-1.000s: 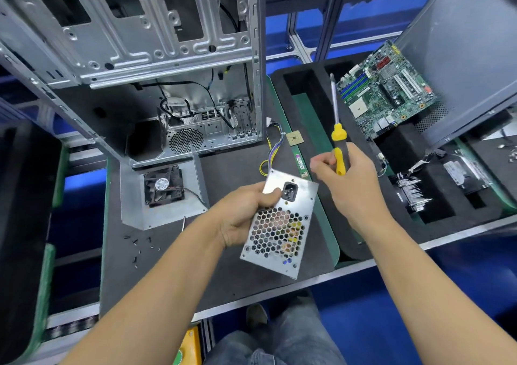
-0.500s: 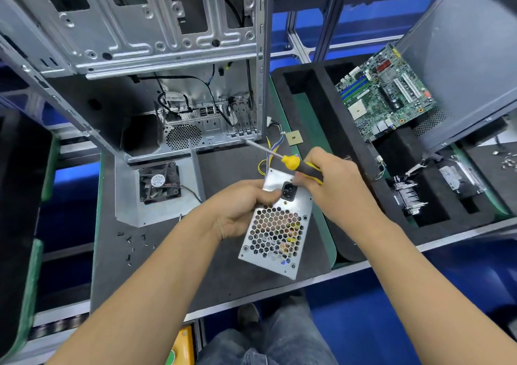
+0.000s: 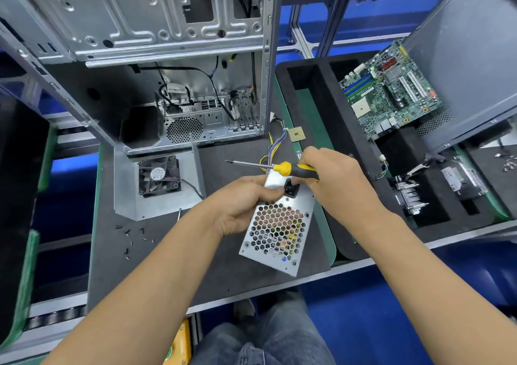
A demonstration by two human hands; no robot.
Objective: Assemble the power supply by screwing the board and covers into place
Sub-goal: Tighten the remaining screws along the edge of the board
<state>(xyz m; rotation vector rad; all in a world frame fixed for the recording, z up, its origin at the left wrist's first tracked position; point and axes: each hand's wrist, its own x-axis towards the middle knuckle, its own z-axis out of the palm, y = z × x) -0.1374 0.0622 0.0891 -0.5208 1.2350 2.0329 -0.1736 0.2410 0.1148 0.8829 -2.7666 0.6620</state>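
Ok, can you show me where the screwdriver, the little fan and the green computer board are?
screwdriver (image 3: 285, 168): head view, on the yellow collar of its handle.
little fan (image 3: 158, 175): head view, on the round label at its hub.
green computer board (image 3: 391, 90): head view, near the middle of its face.

Bright, even overhead light fills the scene with only soft, faint shadows. Pale glare sits on the bare silver sheet-metal computer case (image 3: 156, 28) and washes out detail there. Wide-angle distortion bends straight lines at the edges, and the tilted grey metal side panel (image 3: 461, 56) at upper right looks smeared and soft
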